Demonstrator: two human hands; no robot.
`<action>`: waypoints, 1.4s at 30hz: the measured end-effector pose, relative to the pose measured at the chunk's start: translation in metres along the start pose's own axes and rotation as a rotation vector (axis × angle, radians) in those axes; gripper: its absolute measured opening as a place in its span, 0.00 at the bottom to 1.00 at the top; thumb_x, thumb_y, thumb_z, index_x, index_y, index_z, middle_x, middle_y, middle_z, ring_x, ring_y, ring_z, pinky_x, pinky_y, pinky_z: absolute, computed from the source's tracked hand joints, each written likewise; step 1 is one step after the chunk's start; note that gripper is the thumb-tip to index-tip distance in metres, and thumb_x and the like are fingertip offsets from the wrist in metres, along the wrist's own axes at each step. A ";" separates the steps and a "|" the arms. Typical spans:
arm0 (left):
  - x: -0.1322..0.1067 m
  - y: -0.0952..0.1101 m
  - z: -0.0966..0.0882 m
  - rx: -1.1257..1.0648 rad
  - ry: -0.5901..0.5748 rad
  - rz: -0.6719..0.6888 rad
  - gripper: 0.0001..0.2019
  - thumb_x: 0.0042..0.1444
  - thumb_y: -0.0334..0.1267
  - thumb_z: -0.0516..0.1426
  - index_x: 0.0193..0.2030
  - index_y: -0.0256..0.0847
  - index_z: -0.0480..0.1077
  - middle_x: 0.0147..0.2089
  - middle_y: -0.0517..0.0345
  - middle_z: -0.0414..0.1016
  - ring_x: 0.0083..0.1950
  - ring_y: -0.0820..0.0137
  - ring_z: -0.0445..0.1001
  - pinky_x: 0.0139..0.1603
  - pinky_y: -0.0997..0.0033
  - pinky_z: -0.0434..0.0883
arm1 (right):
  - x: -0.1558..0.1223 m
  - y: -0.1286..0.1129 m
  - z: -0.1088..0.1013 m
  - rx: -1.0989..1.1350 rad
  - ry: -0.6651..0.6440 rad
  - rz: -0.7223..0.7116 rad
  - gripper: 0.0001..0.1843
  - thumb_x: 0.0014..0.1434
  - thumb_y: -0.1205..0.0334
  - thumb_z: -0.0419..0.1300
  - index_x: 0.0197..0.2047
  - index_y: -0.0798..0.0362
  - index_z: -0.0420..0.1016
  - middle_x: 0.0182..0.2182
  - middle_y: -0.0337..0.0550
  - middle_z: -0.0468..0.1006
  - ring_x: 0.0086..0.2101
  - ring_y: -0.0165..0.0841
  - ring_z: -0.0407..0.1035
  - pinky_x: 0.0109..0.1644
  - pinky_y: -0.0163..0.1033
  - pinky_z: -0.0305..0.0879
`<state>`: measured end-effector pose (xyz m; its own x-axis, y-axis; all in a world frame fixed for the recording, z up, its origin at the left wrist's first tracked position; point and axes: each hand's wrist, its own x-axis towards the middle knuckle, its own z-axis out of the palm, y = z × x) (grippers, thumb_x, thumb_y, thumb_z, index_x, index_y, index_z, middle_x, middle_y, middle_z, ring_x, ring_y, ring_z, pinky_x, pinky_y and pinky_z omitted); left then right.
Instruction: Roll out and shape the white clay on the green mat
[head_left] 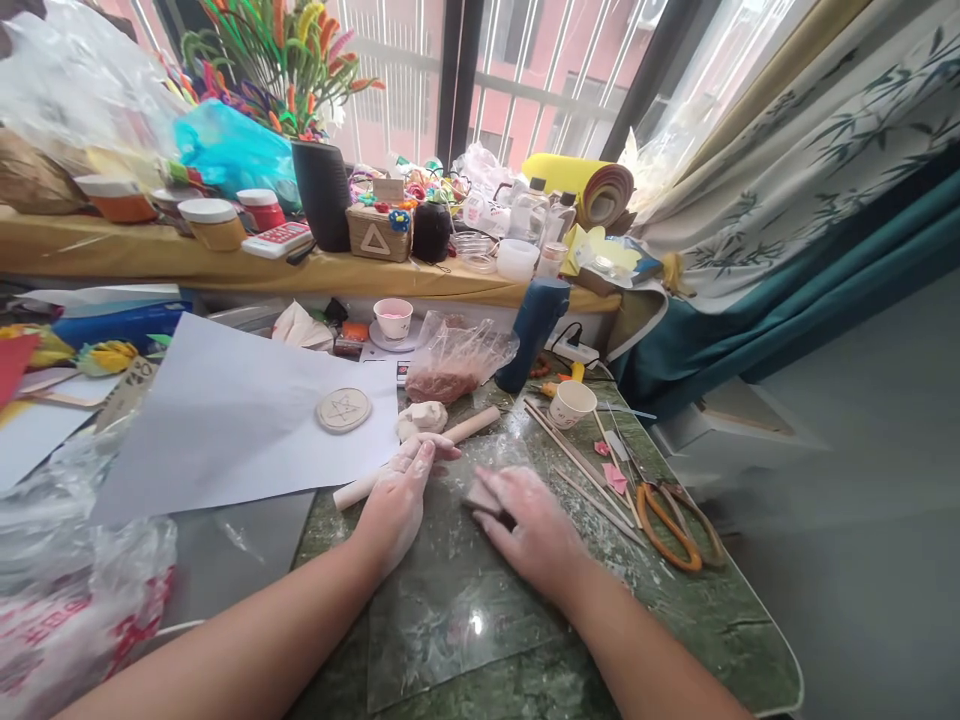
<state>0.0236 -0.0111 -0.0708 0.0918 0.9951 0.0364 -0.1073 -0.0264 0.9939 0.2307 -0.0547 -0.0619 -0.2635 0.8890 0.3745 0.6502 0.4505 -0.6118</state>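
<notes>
My left hand (399, 502), dusted with white powder, lies across the middle of a wooden rolling pin (480, 424). Its fingers are stretched out and the thumb lies along them; I see nothing held in it. Over a clear plastic sheet (442, 620) on the table, my right hand (536, 515) grips a small grey-brown block (480, 496), partly covered by the fingers. A lump of white clay (422, 418) sits just beyond the pin. On white paper (247, 410) to the left rests a round clay disc (343, 409) with a star drawn on it.
Scissors (667, 525), thin wooden sticks (577, 455) and a paper cup (573, 404) stand at the right. Behind are a bag of brown clay (450, 375), a blue bottle (532, 335) and another cup (393, 318). Jars and a black vase (321, 195) line the windowsill.
</notes>
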 end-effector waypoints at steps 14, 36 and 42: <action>0.000 0.000 -0.004 0.122 -0.016 0.020 0.19 0.68 0.56 0.51 0.42 0.44 0.75 0.45 0.54 0.78 0.52 0.60 0.76 0.57 0.60 0.71 | -0.005 -0.002 0.012 0.083 0.115 -0.020 0.22 0.67 0.61 0.60 0.63 0.45 0.69 0.52 0.48 0.79 0.53 0.44 0.73 0.59 0.54 0.70; -0.007 0.013 0.004 0.134 -0.224 0.016 0.11 0.65 0.46 0.58 0.48 0.43 0.74 0.50 0.51 0.80 0.53 0.59 0.76 0.56 0.57 0.72 | -0.012 0.003 0.019 0.420 0.265 0.239 0.28 0.64 0.58 0.63 0.65 0.47 0.62 0.52 0.51 0.76 0.50 0.41 0.76 0.56 0.50 0.75; -0.005 0.018 0.006 0.169 -0.144 0.026 0.10 0.65 0.45 0.57 0.45 0.42 0.73 0.46 0.52 0.79 0.52 0.58 0.74 0.54 0.58 0.71 | -0.007 0.004 0.009 0.163 0.250 -0.011 0.13 0.66 0.61 0.61 0.54 0.45 0.72 0.49 0.47 0.79 0.52 0.43 0.74 0.59 0.53 0.71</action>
<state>0.0272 -0.0173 -0.0522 0.2327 0.9704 0.0648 0.0546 -0.0796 0.9953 0.2283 -0.0586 -0.0734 -0.0736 0.8453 0.5292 0.5203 0.4852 -0.7027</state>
